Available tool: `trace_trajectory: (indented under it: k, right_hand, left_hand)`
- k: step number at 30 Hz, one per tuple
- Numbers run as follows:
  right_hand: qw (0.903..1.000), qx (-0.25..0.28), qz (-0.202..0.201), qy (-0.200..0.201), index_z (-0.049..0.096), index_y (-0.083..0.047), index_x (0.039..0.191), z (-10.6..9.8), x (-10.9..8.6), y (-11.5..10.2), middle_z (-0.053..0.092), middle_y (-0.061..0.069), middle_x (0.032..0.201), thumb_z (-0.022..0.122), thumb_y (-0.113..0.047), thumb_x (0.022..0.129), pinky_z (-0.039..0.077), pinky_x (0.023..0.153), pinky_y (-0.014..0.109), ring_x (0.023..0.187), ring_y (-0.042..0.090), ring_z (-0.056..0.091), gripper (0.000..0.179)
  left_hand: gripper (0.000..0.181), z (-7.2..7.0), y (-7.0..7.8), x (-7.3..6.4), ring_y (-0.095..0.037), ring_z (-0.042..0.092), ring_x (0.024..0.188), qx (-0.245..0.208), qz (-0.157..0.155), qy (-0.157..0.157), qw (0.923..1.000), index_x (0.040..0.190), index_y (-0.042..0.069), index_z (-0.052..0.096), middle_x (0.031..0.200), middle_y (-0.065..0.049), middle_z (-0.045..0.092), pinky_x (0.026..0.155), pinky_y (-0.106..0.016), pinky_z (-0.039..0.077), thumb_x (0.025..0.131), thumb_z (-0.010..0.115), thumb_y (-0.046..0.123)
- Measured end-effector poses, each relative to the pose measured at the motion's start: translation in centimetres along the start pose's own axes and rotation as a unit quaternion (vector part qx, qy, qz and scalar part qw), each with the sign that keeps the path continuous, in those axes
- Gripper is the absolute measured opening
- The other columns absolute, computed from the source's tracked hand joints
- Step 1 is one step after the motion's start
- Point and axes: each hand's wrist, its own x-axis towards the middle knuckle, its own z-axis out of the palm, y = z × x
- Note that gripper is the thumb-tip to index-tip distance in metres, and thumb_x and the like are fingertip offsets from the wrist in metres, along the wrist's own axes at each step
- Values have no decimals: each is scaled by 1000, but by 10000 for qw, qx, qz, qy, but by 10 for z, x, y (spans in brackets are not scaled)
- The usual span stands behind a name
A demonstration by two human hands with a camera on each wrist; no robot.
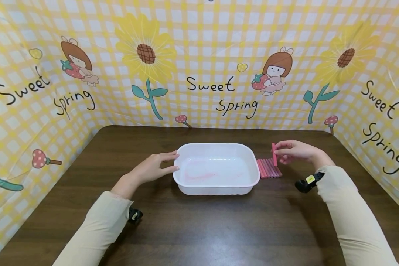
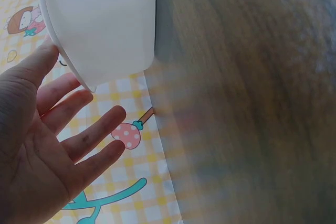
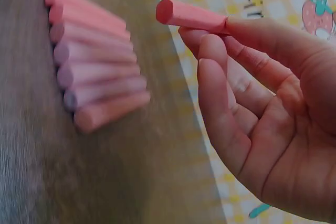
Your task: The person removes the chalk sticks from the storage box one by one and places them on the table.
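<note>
A white plastic basin (image 1: 216, 190) with rounded corners stands mid-table, with faint pink smudges on its inner floor. At its left end my left hand (image 1: 152, 168) rests thumb and fingertips on the rim (image 2: 55, 40), the fingers loosely spread. To the right of the basin, my right hand (image 1: 296, 150) pinches a pink crayon (image 3: 191, 15) with a hexagonal end between thumb and fingers. It is held upright in the head view, overlapping the row there. Several pink and mauve crayons (image 1: 268, 169) lie side by side in that row, right against the basin's right end.
The dark wooden table (image 1: 199, 229) is bordered at the back and sides by a yellow checked cloth (image 1: 206, 48) with printed flowers and lettering. Black wrist cameras (image 1: 308, 182) sit below the cuffs of both cream sleeves (image 1: 345, 199).
</note>
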Motion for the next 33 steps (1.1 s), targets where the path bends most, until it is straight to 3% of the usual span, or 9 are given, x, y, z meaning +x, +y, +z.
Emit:
trace_trajectory:
  k: [14,33]
  right_hand:
    - [9965,298,765,-130,37,3,125,-5,-3,26,60,-4,82,51,-19,96,54,72,23,74,6,59,39]
    - [9928,-189,1185,-10,48,3,119,3,5,27,60,-4,77,57,-23,93,54,64,19,66,4,58,38]
  left_hand:
    - [55,0,0,-1,-33,38,136,-39,-2,-2,10000,135,5,48,146,-11,41,109,-51,34,90,61,33]
    - [56,0,-2,0,-32,38,136,-57,18,21,10000,136,5,48,146,-11,41,109,-51,35,90,61,35]
